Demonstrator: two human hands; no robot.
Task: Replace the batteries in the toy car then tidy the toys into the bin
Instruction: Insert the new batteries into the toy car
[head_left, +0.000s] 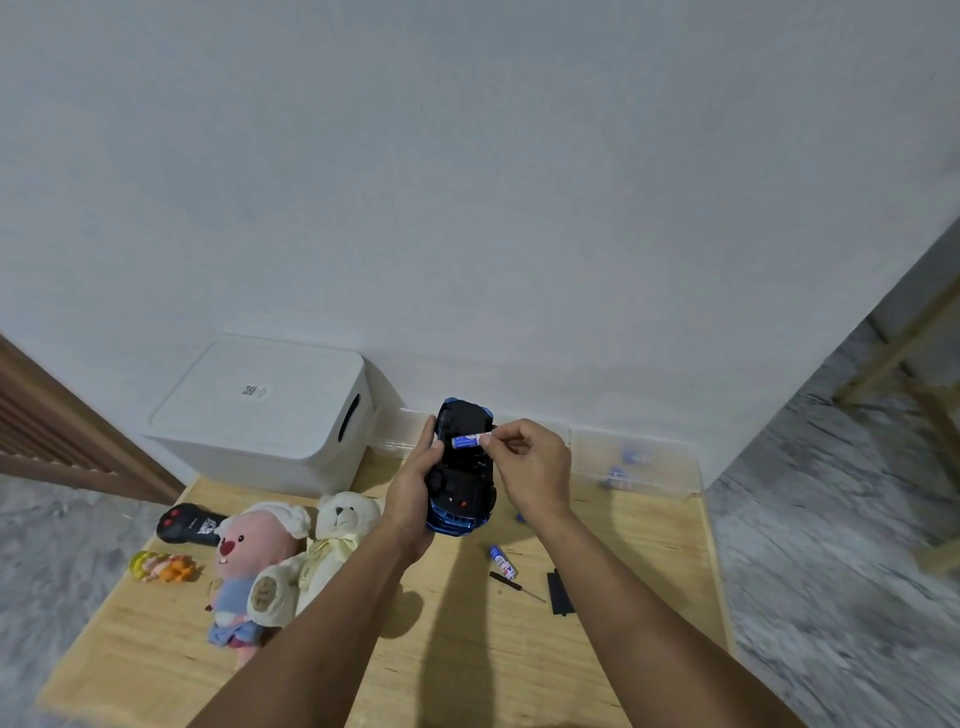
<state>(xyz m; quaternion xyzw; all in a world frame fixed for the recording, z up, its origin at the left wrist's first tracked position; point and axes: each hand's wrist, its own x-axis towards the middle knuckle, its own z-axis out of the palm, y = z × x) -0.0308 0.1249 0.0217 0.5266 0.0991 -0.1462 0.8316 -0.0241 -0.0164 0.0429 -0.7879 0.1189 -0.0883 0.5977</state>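
Note:
A blue toy car (464, 486) is held upside down above the wooden table, its black underside facing me. My left hand (415, 480) grips the car along its left side. My right hand (530, 465) pinches a blue and white battery (466, 441) and holds it across the car's underside near the far end. A second battery (502, 561) lies on the table, with a small black screwdriver (514, 584) and a black cover piece (560, 592) beside it. The white lidded bin (265, 415) stands shut at the back left.
A pink plush (249, 561), a cream teddy bear (332, 545), a black remote control (189, 525) and a small yellow-orange toy (163, 566) lie on the left of the table (467, 665). A clear plastic box (634, 460) with blue items stands at the back right against the wall.

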